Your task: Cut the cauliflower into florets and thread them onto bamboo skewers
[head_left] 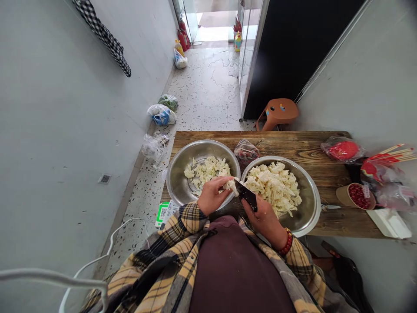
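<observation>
Cutting cauliflower btwn two bowls at the table's (pixel 309 148) near edge.
L bowl (pixel 176 174), near-left corner, holds a few cut bits. L hand (pixel 211 195) is closed round a cauliflower piece (pixel 230 186) over its rim, prob. so offcuts drop in. R hand (pixel 263 217) is wrapped tight on knife (pixel 246 194), blade at the piece. R bowl (pixel 314 204) sits heaped, w/in easy reach.

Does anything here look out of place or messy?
The right bowl seems to jut past the table's near edge. Plastic bags lie on the floor along the wall, and the floor shows cracks farther back.
</observation>
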A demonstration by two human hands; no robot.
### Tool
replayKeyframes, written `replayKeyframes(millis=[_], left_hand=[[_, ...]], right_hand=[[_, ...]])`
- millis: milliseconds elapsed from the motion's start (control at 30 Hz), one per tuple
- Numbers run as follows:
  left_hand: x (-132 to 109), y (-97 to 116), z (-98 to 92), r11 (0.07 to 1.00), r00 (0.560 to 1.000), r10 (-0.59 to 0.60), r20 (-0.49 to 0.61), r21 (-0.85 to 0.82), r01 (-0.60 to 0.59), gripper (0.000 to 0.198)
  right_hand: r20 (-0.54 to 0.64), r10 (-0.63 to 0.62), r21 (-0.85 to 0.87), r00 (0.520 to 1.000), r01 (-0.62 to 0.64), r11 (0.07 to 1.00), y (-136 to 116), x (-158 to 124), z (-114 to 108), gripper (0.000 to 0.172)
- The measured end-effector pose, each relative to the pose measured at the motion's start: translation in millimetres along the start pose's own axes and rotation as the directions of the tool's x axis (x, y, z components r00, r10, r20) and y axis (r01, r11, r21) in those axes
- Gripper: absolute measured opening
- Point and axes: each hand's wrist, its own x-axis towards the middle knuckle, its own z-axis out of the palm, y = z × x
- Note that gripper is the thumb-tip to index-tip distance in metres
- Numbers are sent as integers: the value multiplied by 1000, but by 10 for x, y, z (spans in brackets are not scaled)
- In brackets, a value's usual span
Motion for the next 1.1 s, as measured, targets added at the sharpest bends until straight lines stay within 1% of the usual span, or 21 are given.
replayKeyframes(millis=[133,300,433,500,567,667,733,800,900,1000,1100], left_hand=[[-20,-79,5,999,999,-48,18,-26,48,31],[-39,-157,26,989,993,-116,35,-89,118,30],[-59,-187,71,969,980,-176,97,-160,189,31],[-61,-197,82,951,975,-191,118,-223,213,34],[-61,-209,86,918,968,-201,147,-317,239,39],[-69,-237,102,821,942,-264,206,-466,332,47],[-80,-263,130,745,922,-327,205,-545,385,50],[-91,-293,166,695,912,-364,189,-598,400,50],[-90,-336,215,664,906,-383,178,-628,405,49],[-54,-343,264,638,899,-391,195,-647,418,48],[11,-292,329,586,900,-369,231,-694,418,48]], right_hand=[[6,13,28,1000,-13,1000,34,-5,88,26],[0,-1,48,1000,1,999,46,17,157,29],[23,6,57,1000,-7,998,38,69,185,34],[25,7,60,1000,-8,998,39,92,192,35],[23,-6,50,1000,5,999,40,104,204,37],[32,-41,-25,999,42,999,37,103,235,39],[41,-51,-99,998,55,994,28,92,256,41],[33,-45,-135,998,49,990,15,77,270,41],[-43,-5,-78,999,1,997,3,52,276,37],[-140,78,-13,987,-80,997,24,20,274,31],[-164,89,-47,983,-97,994,85,-22,261,30]])
